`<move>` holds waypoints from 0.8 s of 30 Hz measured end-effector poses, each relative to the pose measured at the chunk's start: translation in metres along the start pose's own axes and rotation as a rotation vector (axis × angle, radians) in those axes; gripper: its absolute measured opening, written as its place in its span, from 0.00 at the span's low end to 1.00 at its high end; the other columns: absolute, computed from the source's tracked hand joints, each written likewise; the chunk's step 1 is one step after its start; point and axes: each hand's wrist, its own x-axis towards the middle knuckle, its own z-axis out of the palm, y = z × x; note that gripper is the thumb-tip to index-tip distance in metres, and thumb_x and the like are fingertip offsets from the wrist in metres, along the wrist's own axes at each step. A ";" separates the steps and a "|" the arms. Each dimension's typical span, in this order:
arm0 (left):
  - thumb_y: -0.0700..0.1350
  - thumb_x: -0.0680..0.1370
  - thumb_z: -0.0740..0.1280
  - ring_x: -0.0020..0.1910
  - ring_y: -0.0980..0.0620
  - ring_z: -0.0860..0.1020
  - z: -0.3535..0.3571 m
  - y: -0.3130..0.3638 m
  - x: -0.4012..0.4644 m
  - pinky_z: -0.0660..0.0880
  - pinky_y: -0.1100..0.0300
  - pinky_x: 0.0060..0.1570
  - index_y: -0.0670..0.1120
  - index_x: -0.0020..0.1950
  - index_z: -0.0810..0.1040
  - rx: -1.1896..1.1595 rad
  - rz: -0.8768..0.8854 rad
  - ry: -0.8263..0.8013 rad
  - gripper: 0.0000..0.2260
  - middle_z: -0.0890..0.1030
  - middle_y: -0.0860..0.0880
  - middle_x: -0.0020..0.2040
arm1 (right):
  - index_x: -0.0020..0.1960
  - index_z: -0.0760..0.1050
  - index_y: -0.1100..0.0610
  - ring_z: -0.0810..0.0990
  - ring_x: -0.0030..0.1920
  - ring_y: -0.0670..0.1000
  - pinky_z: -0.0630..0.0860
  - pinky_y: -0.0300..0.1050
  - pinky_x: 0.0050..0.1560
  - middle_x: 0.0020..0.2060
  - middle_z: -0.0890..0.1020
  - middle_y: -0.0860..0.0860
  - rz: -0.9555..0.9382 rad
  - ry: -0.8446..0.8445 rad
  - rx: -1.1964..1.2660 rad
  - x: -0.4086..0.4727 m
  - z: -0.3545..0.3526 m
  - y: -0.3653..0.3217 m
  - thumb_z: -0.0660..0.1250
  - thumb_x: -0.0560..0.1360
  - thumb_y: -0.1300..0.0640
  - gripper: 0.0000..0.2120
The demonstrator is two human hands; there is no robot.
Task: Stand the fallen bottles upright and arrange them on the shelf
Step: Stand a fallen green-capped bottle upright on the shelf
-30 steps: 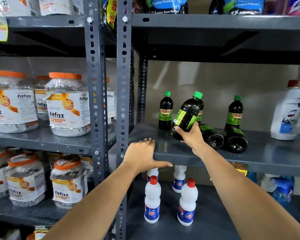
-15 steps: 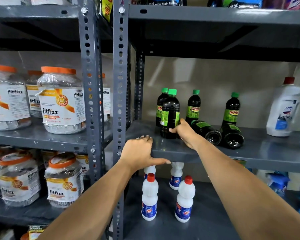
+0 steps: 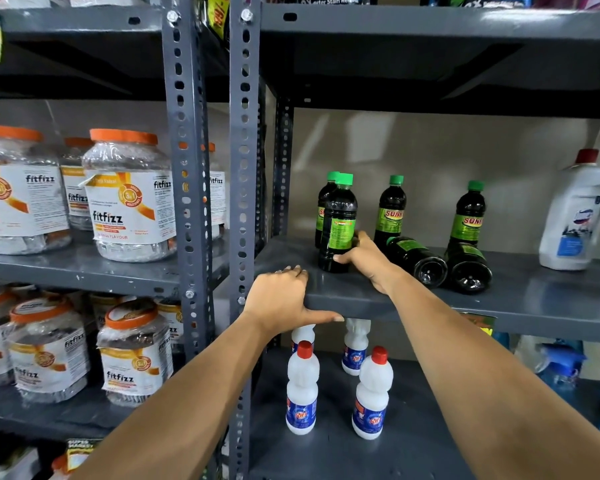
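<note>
On the grey middle shelf [image 3: 534, 299] stand dark bottles with green caps and green labels. My right hand [image 3: 368, 258] grips the lower body of one dark bottle [image 3: 338, 220], which stands upright at the shelf's left, just in front of another upright bottle [image 3: 323, 209]. Two more stand upright, one mid-shelf [image 3: 392, 209] and one to its right [image 3: 470, 216]. Two bottles lie on their sides with their bases toward me, one [image 3: 420, 261] close to my right wrist and another [image 3: 468, 268] beside it. My left hand [image 3: 284, 303] clasps the shelf's front edge.
A large white bottle with a red cap [image 3: 575, 213] stands at the shelf's right. White bottles with red caps [image 3: 302, 389] stand on the shelf below. Perforated steel uprights [image 3: 245, 168] divide the racks. Orange-lidded jars [image 3: 129, 199] fill the left rack.
My right hand tipped the tilted dark bottle upright and set it down at the left, in front of another bottle, still gripping it. My left hand stayed on the shelf edge.
</note>
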 end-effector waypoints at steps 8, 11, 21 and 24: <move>0.82 0.62 0.50 0.56 0.49 0.80 0.002 -0.001 0.001 0.77 0.55 0.47 0.45 0.59 0.78 0.011 0.001 0.005 0.48 0.81 0.48 0.60 | 0.79 0.49 0.56 0.71 0.68 0.53 0.65 0.53 0.72 0.70 0.72 0.55 -0.057 -0.008 -0.013 0.007 0.000 0.007 0.74 0.70 0.65 0.46; 0.82 0.63 0.51 0.55 0.50 0.80 0.003 -0.001 0.001 0.77 0.55 0.46 0.45 0.59 0.78 0.013 0.004 0.013 0.47 0.81 0.48 0.60 | 0.77 0.52 0.55 0.74 0.65 0.54 0.69 0.53 0.69 0.67 0.74 0.55 -0.087 0.038 -0.107 0.006 0.000 0.010 0.78 0.67 0.58 0.48; 0.82 0.63 0.51 0.52 0.50 0.80 0.004 -0.001 0.001 0.76 0.56 0.43 0.45 0.57 0.78 0.002 0.003 0.018 0.46 0.82 0.49 0.57 | 0.73 0.59 0.55 0.75 0.62 0.51 0.72 0.52 0.66 0.61 0.76 0.51 -0.123 0.056 -0.207 0.006 0.000 0.012 0.81 0.64 0.54 0.46; 0.82 0.63 0.52 0.50 0.50 0.80 0.003 -0.001 0.000 0.75 0.56 0.41 0.45 0.54 0.78 0.002 0.001 0.017 0.44 0.82 0.50 0.53 | 0.73 0.60 0.57 0.76 0.64 0.52 0.71 0.53 0.68 0.65 0.76 0.54 -0.135 0.001 -0.147 0.008 -0.001 0.012 0.79 0.66 0.59 0.42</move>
